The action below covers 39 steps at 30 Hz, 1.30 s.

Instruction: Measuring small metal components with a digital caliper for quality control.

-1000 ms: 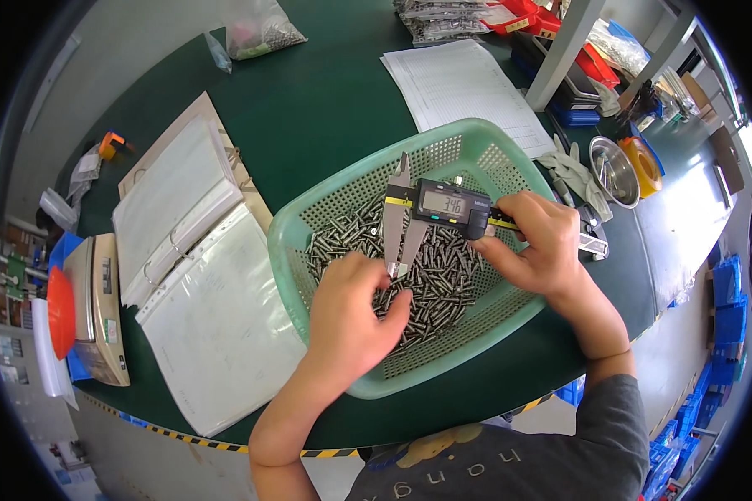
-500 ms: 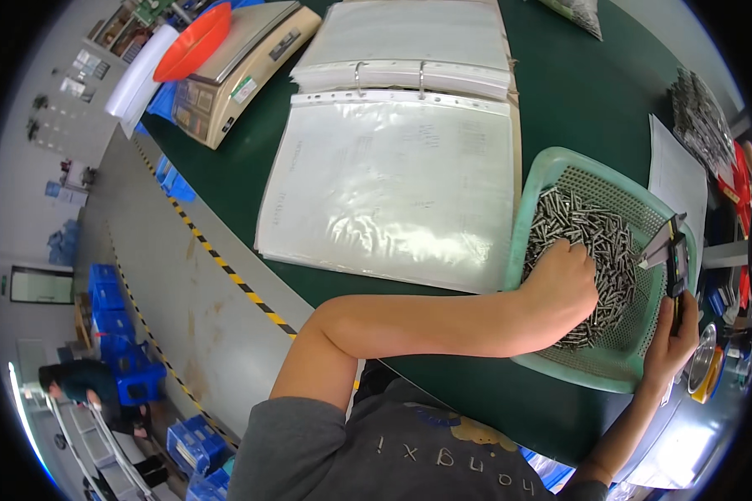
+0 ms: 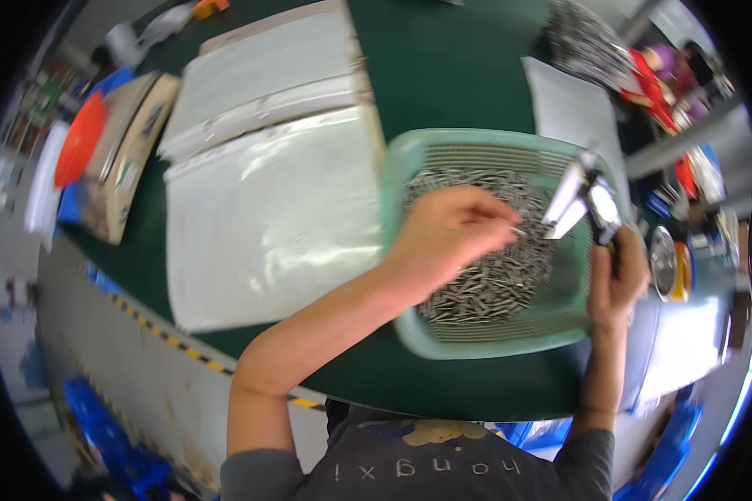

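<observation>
Pale green basket [image 3: 493,346], grey pins [image 3: 485,292], black-and-yellow striped band [image 3: 173,341]

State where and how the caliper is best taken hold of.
The caliper is probably best gripped by its near end, from the person's right, where the right hand holds it: its long jaws stick out leftward over the green basket, away from that end.

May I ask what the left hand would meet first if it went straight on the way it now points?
The left hand would probably meet the silver-and-black digital caliper in the right hand, though depth is unclear.
</observation>
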Tool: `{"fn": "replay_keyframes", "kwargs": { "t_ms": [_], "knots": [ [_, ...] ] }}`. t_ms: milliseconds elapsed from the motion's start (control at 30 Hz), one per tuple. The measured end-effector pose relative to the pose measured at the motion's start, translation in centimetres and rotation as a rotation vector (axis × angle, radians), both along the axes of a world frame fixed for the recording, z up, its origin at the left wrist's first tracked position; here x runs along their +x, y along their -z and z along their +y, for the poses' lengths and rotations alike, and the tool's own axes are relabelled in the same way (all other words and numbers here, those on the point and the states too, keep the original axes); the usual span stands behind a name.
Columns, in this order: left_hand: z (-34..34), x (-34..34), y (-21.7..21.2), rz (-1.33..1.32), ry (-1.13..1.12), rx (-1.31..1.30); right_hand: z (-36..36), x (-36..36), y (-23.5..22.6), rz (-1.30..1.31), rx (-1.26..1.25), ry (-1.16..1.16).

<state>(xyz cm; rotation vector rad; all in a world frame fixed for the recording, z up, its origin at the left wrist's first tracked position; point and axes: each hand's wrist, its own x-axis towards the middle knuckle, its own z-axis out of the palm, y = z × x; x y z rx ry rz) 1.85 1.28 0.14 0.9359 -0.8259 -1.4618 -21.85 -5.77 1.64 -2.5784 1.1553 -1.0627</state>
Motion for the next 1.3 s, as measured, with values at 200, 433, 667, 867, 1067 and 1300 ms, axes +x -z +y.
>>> {"fn": "replay_keyframes", "kwargs": {
  "t_ms": [200, 433, 667, 867, 1067, 1300],
  "knots": [
    [0.3, 0.9, -0.2, 0.148, 0.139, 0.077, 0.1, 1.1, -0.7, -0.061, -0.010, -0.069],
    [0.3, 1.0, 0.3, 0.258, 0.188, 0.093, 0.3, 1.3, -0.6, -0.063, 0.002, -0.104],
    [0.4, 1.1, 0.5, 0.280, 0.225, 0.065, 0.4, 1.4, -0.8, -0.039, 0.017, -0.093],
    [0.4, 1.0, 0.6, 0.325, 0.195, 0.068, 0.4, 1.4, -0.8, -0.045, 0.026, -0.080],
    [0.5, 1.2, 0.7, 0.338, 0.184, 0.061, 0.4, 1.7, -0.6, -0.057, 0.008, -0.095],
    [0.4, 1.1, 0.5, 0.243, 0.235, 0.030, 0.4, 1.5, -1.0, -0.004, -0.006, -0.074]
  ]
}}
